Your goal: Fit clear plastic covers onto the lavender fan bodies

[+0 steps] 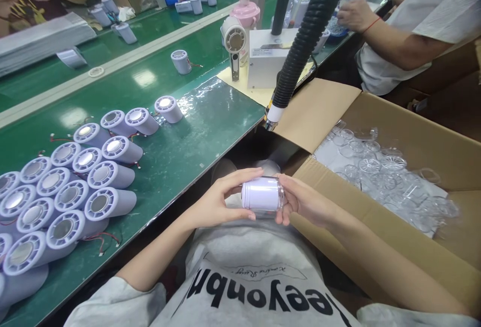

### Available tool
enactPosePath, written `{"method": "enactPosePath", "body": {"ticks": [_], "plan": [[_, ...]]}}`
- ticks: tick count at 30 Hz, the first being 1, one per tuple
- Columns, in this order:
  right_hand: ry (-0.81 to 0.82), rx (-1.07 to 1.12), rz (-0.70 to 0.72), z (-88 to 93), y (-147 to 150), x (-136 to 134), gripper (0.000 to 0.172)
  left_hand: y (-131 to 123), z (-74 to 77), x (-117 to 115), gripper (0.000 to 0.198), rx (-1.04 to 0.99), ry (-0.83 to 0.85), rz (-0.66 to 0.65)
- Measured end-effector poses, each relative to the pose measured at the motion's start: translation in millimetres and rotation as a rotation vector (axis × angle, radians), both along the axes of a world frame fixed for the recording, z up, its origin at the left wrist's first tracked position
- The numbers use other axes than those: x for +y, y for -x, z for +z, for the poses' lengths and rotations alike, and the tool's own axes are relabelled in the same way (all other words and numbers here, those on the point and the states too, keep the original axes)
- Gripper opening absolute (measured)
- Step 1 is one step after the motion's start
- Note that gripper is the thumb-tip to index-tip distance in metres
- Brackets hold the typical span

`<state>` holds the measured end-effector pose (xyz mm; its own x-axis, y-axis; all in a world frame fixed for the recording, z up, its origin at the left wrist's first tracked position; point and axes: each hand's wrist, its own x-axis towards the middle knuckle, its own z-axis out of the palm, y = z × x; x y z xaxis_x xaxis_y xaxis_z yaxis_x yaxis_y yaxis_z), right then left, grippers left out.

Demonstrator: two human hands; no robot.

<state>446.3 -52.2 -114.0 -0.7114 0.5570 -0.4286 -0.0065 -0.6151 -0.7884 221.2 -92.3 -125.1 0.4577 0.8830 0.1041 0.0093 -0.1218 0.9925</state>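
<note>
- Gripping, in the head view, a pale-lilac plastic cylinder (262, 194) with the bare left hand (218, 201) around one end and the bare right hand (300, 198) on the clear-edged other.
- Lying between both, equally near each, just left of the open brown cardboard box (424, 139).
- Pointing clear edge boxward, long axis running hand to hand.

The held tube's (262, 194) back is hidden. The left edge cuts off some near tubes (22, 284). The white box's (259, 74) label (262, 52) is too tiny to read.
</note>
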Motion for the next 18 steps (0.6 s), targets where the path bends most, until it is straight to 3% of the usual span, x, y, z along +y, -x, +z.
{"method": "enactPosePath", "body": {"ticks": [7, 11, 14, 18], "plan": [[0.195, -0.065, 0.064, -0.6, 1, -1, 0.063, -5, 2.7, -4, 0.075, 0.003, 0.037, 0.039], [0.104, -0.077, 0.113, -3.9, 1, -4, 0.075, -7, 9.4, -7, 0.063, 0.023, 0.110, 0.066], [-0.282, -0.072, 0.025, -7.3, -3, -5, 0.076, -8, 12.5, -9, 0.061, -0.021, 0.199, 0.095], [-1.146, -0.076, -0.060, -10.4, -11, -5, 0.064, -8, 12.4, -11, 0.061, -0.131, 0.308, 0.099]]}}
